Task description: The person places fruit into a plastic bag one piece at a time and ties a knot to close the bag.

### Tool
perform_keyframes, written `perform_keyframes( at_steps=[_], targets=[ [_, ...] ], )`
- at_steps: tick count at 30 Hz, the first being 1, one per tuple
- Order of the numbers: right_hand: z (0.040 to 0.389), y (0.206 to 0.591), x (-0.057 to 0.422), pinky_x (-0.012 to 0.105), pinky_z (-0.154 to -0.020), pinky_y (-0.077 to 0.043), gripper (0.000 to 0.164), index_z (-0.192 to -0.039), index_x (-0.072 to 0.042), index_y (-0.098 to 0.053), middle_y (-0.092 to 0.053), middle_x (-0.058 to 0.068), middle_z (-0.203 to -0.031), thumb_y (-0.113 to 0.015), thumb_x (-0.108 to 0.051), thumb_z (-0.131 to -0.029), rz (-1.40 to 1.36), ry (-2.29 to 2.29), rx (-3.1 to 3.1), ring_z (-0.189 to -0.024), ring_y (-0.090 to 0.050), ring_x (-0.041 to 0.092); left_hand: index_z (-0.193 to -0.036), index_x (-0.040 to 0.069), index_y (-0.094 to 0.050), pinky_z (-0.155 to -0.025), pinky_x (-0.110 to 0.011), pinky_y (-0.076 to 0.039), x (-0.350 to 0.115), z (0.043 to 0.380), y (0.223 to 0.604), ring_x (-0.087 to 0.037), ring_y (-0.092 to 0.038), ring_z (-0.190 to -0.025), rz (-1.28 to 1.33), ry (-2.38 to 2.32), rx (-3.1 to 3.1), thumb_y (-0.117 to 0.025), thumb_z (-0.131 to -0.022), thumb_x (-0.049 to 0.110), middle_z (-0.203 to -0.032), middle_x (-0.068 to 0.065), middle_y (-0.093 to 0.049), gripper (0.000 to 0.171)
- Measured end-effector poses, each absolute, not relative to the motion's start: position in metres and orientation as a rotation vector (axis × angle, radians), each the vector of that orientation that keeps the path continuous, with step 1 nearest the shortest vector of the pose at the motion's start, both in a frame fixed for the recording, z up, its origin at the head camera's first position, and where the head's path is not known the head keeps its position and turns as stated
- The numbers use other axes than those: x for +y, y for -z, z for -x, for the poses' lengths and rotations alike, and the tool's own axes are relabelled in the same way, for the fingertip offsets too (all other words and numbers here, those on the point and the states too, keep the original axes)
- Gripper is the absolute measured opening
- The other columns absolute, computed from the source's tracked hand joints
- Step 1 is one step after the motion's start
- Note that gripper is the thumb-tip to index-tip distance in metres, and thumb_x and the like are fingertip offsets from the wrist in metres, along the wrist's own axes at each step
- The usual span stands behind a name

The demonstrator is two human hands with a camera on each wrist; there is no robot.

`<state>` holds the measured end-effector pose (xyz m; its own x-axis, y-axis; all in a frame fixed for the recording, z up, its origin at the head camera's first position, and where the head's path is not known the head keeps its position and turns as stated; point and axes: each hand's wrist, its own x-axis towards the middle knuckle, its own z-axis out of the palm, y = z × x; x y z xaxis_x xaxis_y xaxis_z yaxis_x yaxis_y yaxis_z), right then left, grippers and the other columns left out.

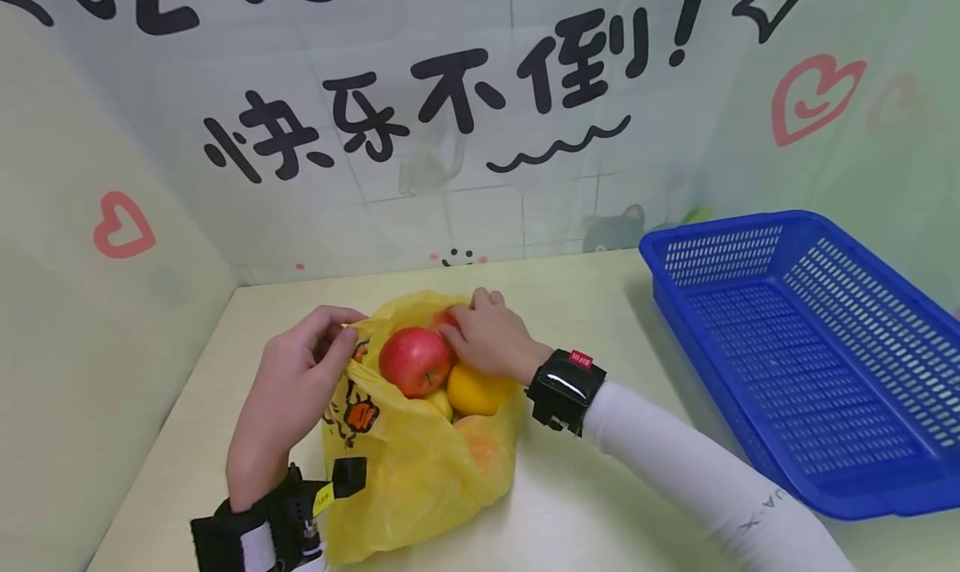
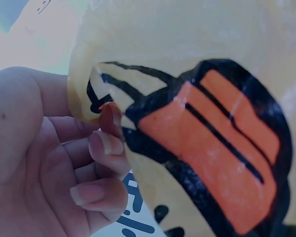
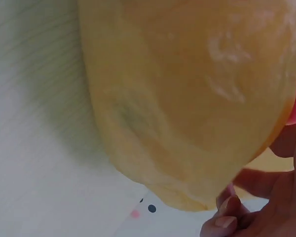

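Observation:
A yellow plastic bag [image 1: 420, 472] with black and orange print stands on the table, its mouth facing up. Inside lie a red apple [image 1: 415, 362], an orange-yellow round fruit [image 1: 477, 390] and a second red fruit [image 1: 446, 318], partly covered by the right hand. A peach-coloured round shape shows through the bag's front. My left hand [image 1: 300, 380] pinches the bag's left rim between thumb and fingers; the printed side fills the left wrist view. At the far right of the mouth, my right hand [image 1: 491, 334] grips the rim with curled fingers [image 3: 227, 217], close beside the red fruit.
A blue plastic basket [image 1: 678, 363] with perforated walls stands on the right of the pale table [image 1: 585, 489]. Behind the table hangs a printed backdrop [image 1: 420, 213] with large black characters, and a pale side panel [image 1: 75, 372] borders the left.

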<state>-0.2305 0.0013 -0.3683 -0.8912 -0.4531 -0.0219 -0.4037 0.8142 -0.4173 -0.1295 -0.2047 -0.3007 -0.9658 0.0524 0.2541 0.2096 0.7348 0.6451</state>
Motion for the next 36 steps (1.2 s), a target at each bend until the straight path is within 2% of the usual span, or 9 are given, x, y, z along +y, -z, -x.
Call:
perform_keyframes(
  at_steps=[4, 10, 13, 16, 19, 25, 30, 34, 36],
  targets=[
    [0.234, 0.373, 0.000, 0.030, -0.070, -0.039, 0.037, -0.118, -0.004, -0.062, -0.045, 0.012, -0.103, -0.049, -0.035, -0.103, 0.612, 0.534, 3.033, -0.097, -0.042, 0.025, -0.119, 0.009, -0.062, -0.064, -0.019, -0.045, -0.204, 0.129, 0.302, -0.018, -0.050, -0.077, 0.213, 1.062, -2.719, -0.050, -0.103, 0.021, -0.086, -0.007, -0.061, 0.023],
    [0.245, 0.377, 0.008, 0.035, -0.082, -0.050, 0.026, -0.118, -0.009, -0.070, -0.057, 0.016, -0.118, -0.059, -0.019, -0.097, 0.833, 0.373, 3.245, -0.104, -0.049, 0.030, -0.119, 0.009, -0.063, -0.064, -0.019, -0.044, -0.203, 0.131, 0.301, -0.018, -0.050, -0.076, 0.234, 1.044, -2.704, -0.051, -0.103, 0.020, -0.086, -0.007, -0.061, 0.023],
    [0.251, 0.378, 0.011, 0.032, -0.082, -0.047, 0.025, -0.118, -0.011, -0.073, -0.061, 0.013, -0.106, -0.065, -0.016, -0.094, 1.020, 0.456, 3.190, -0.097, -0.050, 0.027, -0.119, 0.009, -0.063, -0.064, -0.019, -0.044, -0.203, 0.131, 0.300, -0.018, -0.050, -0.076, 0.236, 1.049, -2.705, -0.050, -0.103, 0.020, -0.086, -0.007, -0.061, 0.023],
    [0.255, 0.379, 0.011, 0.031, -0.074, -0.040, 0.024, -0.115, -0.012, -0.075, -0.058, 0.011, -0.092, -0.068, -0.014, -0.093, 1.140, 0.502, 3.134, -0.087, -0.046, 0.025, -0.119, 0.008, -0.063, -0.064, -0.019, -0.044, -0.203, 0.131, 0.300, -0.018, -0.050, -0.076, 0.238, 1.051, -2.705, -0.051, -0.103, 0.020, -0.085, -0.006, -0.061, 0.023],
    [0.257, 0.379, 0.010, 0.030, -0.074, -0.039, 0.023, -0.114, -0.011, -0.074, -0.056, 0.011, -0.090, -0.068, -0.015, -0.093, 1.163, 0.428, 3.133, -0.086, -0.046, 0.025, -0.119, 0.009, -0.063, -0.063, -0.020, -0.044, -0.203, 0.131, 0.300, -0.018, -0.049, -0.075, 0.235, 1.056, -2.704, -0.051, -0.103, 0.020, -0.084, -0.006, -0.060, 0.023],
    [0.257, 0.376, 0.012, 0.034, -0.083, -0.048, 0.022, -0.109, -0.003, -0.071, -0.060, 0.013, -0.096, -0.064, -0.018, -0.094, 1.114, 0.176, 3.199, -0.090, -0.050, 0.027, -0.119, 0.010, -0.063, -0.062, -0.020, -0.043, -0.202, 0.132, 0.299, -0.017, -0.050, -0.074, 0.232, 1.051, -2.712, -0.050, -0.103, 0.021, -0.085, -0.006, -0.061, 0.023],
    [0.257, 0.372, 0.018, 0.034, -0.083, -0.049, 0.028, -0.103, -0.003, -0.064, -0.059, 0.012, -0.097, -0.068, -0.028, -0.092, 1.069, 0.257, 3.258, -0.093, -0.053, 0.028, -0.119, 0.010, -0.063, -0.063, -0.021, -0.043, -0.202, 0.132, 0.299, -0.017, -0.050, -0.073, 0.235, 1.051, -2.718, -0.050, -0.103, 0.021, -0.085, -0.005, -0.061, 0.023],
    [0.258, 0.372, 0.024, 0.033, -0.076, -0.050, 0.039, -0.099, -0.003, -0.058, -0.057, 0.011, -0.096, -0.073, -0.037, -0.088, 1.044, 0.355, 3.331, -0.090, -0.054, 0.028, -0.120, 0.010, -0.063, -0.061, -0.022, -0.041, -0.202, 0.132, 0.301, -0.016, -0.049, -0.071, 0.250, 1.051, -2.712, -0.050, -0.103, 0.020, -0.083, -0.005, -0.060, 0.023],
    [0.258, 0.373, 0.026, 0.032, -0.070, -0.048, 0.035, -0.095, -0.003, -0.058, -0.055, 0.011, -0.093, -0.072, -0.034, -0.088, 1.047, 0.378, 3.374, -0.085, -0.053, 0.027, -0.120, 0.011, -0.064, -0.061, -0.022, -0.041, -0.202, 0.132, 0.302, -0.015, -0.048, -0.070, 0.263, 1.054, -2.706, -0.051, -0.103, 0.019, -0.082, -0.004, -0.060, 0.023]
  ],
)
